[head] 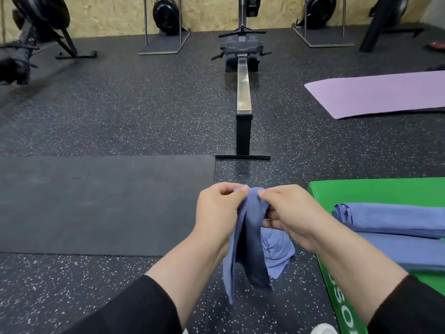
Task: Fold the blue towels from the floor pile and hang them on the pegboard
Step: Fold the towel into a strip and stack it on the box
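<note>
While the left hand [218,208] pinches the blue towel [245,239] at its top edge, the right hand [292,213] pinches it just beside; it hangs between the forearms, hiding part of a crumpled towel [277,249] on the floor [144,112].

Even, soft indoor light here, nothing harsh, picture mostly sharp.

Light's coming from overhead: there's a bright sheen on the rower's metal rail [243,88], and my blue towel [248,239] goes dark in its inner folds. Only faint shadows on the speckled floor [144,121]. Wide lens bends the far wall [115,13] and tilts the machines at the corners. The top-left bike [29,44] smears with blur; my sleeves at the bottom edge go soft.
</note>
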A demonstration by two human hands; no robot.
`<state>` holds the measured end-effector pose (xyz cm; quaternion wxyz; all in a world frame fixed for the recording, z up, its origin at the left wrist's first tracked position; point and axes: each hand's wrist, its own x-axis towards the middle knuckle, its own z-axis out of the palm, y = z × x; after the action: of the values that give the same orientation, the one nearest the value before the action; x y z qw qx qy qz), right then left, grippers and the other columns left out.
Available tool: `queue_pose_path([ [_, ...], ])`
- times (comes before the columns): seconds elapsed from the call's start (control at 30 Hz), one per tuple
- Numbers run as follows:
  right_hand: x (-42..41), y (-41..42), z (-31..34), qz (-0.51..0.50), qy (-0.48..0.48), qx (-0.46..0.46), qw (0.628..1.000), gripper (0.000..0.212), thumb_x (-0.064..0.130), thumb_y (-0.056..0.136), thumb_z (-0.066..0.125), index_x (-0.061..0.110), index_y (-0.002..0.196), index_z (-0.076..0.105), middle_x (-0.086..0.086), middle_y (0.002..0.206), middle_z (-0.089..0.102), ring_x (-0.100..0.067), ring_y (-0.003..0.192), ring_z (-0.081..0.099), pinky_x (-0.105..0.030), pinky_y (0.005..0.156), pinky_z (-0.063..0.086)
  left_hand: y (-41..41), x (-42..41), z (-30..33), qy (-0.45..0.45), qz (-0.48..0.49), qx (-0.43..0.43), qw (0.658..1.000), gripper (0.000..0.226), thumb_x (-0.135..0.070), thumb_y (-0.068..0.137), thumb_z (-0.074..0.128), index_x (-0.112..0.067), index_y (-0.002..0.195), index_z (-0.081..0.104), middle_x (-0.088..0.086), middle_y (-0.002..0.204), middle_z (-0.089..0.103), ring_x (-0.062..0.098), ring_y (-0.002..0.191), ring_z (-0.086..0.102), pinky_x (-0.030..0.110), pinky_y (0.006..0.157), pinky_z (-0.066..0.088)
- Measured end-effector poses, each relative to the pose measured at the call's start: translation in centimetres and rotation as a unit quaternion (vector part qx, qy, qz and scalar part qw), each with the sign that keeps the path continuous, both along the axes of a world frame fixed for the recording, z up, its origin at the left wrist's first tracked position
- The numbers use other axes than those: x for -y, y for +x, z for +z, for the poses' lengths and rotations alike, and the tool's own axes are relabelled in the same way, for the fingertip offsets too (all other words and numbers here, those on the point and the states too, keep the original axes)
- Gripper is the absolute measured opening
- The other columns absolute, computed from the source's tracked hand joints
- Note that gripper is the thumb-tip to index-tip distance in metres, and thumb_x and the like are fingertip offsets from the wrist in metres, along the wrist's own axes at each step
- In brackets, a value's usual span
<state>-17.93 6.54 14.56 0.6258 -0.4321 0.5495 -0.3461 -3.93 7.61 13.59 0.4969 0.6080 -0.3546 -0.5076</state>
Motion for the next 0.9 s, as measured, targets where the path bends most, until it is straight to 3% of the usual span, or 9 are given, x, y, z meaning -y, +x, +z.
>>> queue_pose_path([
  [0.27,0.2,1.1,0.0,-0.02,0.006,0.078,0.997,0.033,0.006,0.101,0.043,0.002,0.096,0.075,-0.013,0.081,0.073,-0.012,0.065,0.07,-0.02,0.058,0.054,0.3,-0.3,1.0,-0.029,-0.069,0.099,0.992,0.017,-0.016,0.083,0.068,-0.02,0.092,0.081,-0.002,0.086,0.079,0.019,0.088,0.076,0.046,0.087,0.06],
  [0.43,1.1,1.0,-1.0,-0.033,0.023,0.128,0.991,0.039,0.028,0.108,0.045,0.004,0.098,0.073,-0.012,0.087,0.073,-0.016,0.079,0.07,-0.032,0.082,0.06,0.0,-0.2,2.0,-0.051,-0.126,0.18,0.974,0.027,-0.008,0.09,0.057,-0.02,0.099,0.08,-0.009,0.09,0.077,0.0,0.082,0.067,0.019,0.077,0.05],
  [0.5,1.6,0.6,-1.1,-0.033,0.001,0.092,0.995,0.038,0.029,0.105,0.051,0.012,0.082,0.077,-0.008,0.08,0.069,-0.014,0.073,0.065,-0.031,0.082,0.058,-0.2,-0.2,2.8,-0.044,-0.19,0.162,0.967,0.039,-0.002,0.089,0.045,-0.017,0.097,0.08,-0.006,0.091,0.078,0.002,0.082,0.067,0.019,0.081,0.049],
  [0.57,2.3,-0.1,-1.3,-0.046,-0.02,0.045,0.998,0.034,0.014,0.1,0.055,0.013,0.068,0.068,-0.009,0.072,0.058,-0.014,0.064,0.055,-0.026,0.067,0.052,-0.4,-0.1,3.1,-0.037,-0.21,0.134,0.968,0.045,0.003,0.09,0.042,-0.019,0.097,0.081,-0.01,0.093,0.078,-0.001,0.093,0.069,0.015,0.086,0.05],
  [0.67,3.1,-1.0,-1.5,-0.029,-0.06,-0.038,0.997,0.019,0.006,0.088,0.053,-0.009,0.079,0.058,-0.012,0.075,0.05,-0.021,0.07,0.048,-0.03,0.062,0.047,0.0,1.0,2.4,-0.032,-0.148,0.083,0.985,0.037,0.01,0.087,0.04,-0.007,0.088,0.073,0.002,0.089,0.078,0.017,0.091,0.074,0.027,0.088,0.055],
  [0.73,3.4,-1.4,-1.4,0.033,-0.109,-0.13,0.985,0.021,0.015,0.083,0.052,-0.002,0.085,0.064,-0.011,0.071,0.054,-0.019,0.069,0.048,-0.036,0.066,0.046,1.1,2.0,1.7,-0.064,-0.115,0.153,0.979,0.031,0.006,0.088,0.044,-0.014,0.095,0.068,0.001,0.095,0.076,0.02,0.092,0.072,0.032,0.088,0.055],
  [0.77,3.5,-1.6,-1.1,0.074,-0.146,-0.194,0.967,0.018,0.017,0.085,0.052,0.005,0.085,0.066,-0.008,0.069,0.059,-0.019,0.066,0.049,-0.035,0.066,0.045,1.9,2.6,1.4,-0.107,-0.142,0.255,0.951,0.032,-0.002,0.089,0.05,-0.024,0.107,0.066,-0.006,0.11,0.071,0.013,0.104,0.068,0.03,0.094,0.051],
  [0.83,3.4,-1.8,-0.2,0.159,-0.215,-0.284,0.921,0.02,0.012,0.091,0.051,0.02,0.082,0.067,0.005,0.07,0.064,-0.01,0.064,0.051,-0.031,0.066,0.044,3.2,3.6,1.0,-0.162,-0.269,0.438,0.842,0.054,-0.024,0.09,0.063,-0.043,0.138,0.049,-0.015,0.149,0.045,0.005,0.138,0.04,0.031,0.114,0.032],
  [0.9,3.2,-1.9,0.7,0.199,-0.241,-0.292,0.904,0.026,0.009,0.093,0.049,0.026,0.081,0.065,0.012,0.071,0.064,-0.005,0.068,0.053,-0.024,0.065,0.043,3.9,4.2,0.8,-0.136,-0.366,0.481,0.785,0.061,-0.039,0.088,0.072,-0.047,0.142,0.044,-0.015,0.162,0.026,0.005,0.15,0.02,0.034,0.118,0.019],
])
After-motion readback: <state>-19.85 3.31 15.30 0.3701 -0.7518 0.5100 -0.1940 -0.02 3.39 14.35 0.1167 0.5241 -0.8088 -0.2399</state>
